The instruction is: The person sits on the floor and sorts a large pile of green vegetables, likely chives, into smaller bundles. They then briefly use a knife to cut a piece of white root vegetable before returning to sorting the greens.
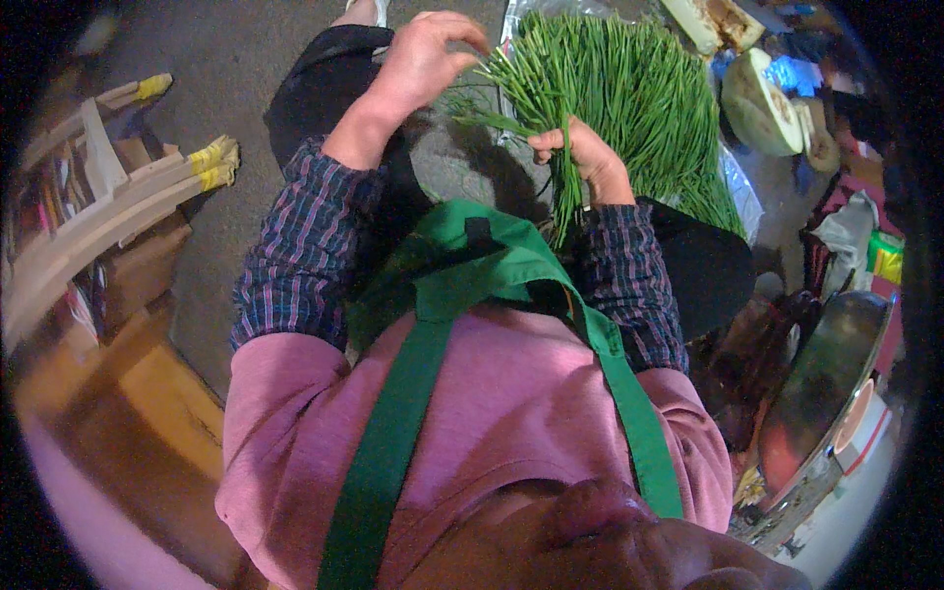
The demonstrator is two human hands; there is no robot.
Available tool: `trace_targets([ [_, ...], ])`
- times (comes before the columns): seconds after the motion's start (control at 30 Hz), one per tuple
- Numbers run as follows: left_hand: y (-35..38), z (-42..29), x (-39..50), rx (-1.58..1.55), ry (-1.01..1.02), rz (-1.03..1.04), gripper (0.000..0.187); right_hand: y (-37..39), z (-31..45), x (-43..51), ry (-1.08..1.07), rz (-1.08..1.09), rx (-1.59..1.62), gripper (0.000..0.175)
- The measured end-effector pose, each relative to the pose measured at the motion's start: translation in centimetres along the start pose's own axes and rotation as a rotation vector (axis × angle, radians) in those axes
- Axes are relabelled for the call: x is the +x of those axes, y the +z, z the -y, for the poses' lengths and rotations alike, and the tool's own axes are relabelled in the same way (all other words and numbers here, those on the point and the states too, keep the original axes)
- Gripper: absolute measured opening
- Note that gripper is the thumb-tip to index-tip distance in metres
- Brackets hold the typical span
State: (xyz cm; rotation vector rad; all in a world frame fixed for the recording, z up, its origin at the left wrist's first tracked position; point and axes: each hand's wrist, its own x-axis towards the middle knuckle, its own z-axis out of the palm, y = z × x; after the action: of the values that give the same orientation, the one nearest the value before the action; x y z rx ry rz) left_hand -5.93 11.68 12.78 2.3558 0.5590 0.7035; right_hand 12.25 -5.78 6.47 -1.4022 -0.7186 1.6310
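Note:
My right hand (590, 158) grips a small bunch of garlic chives (566, 195), with a few strands crossing over the thumb and the leaf ends hanging towards my lap. The pale cut ends of the stalks point up and left. Close to those ends, my left hand (435, 55) is raised with its thumb and curved fingers apart. I see nothing held in it; whether its fingertips touch a stalk is hard to tell. Beyond my right hand, a large heap of garlic chives (634, 103) lies on clear plastic sheeting (740, 184).
Loose green scraps (472, 103) lie on the grey floor (221, 66) between my knees. At upper right are cut winter melon pieces (759, 110) and a blue plastic bag (795, 74). A wooden frame (110, 181) with yellow-wrapped ends stands at left, beside a cardboard box (147, 254).

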Motion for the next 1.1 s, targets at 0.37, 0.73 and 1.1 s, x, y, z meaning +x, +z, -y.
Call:
trace_targets([
  [0.37, 2.7, -0.6, -0.7, -0.162, 0.066, 0.217, 0.015, 0.4, 0.2, -0.1, 0.051, 0.071, -0.069, 0.03],
  [0.73, 1.7, 0.6, -0.8, -0.434, -0.496, -0.412, 0.024, 1.6, 1.2, -0.3, -0.131, -0.188, -0.382, 0.043],
  [1.1, -0.7, 2.6, -1.0, -0.34, -0.248, -0.135, 0.031, 0.7, -0.2, 1.0, -0.17, -0.178, -0.686, 0.03],
])
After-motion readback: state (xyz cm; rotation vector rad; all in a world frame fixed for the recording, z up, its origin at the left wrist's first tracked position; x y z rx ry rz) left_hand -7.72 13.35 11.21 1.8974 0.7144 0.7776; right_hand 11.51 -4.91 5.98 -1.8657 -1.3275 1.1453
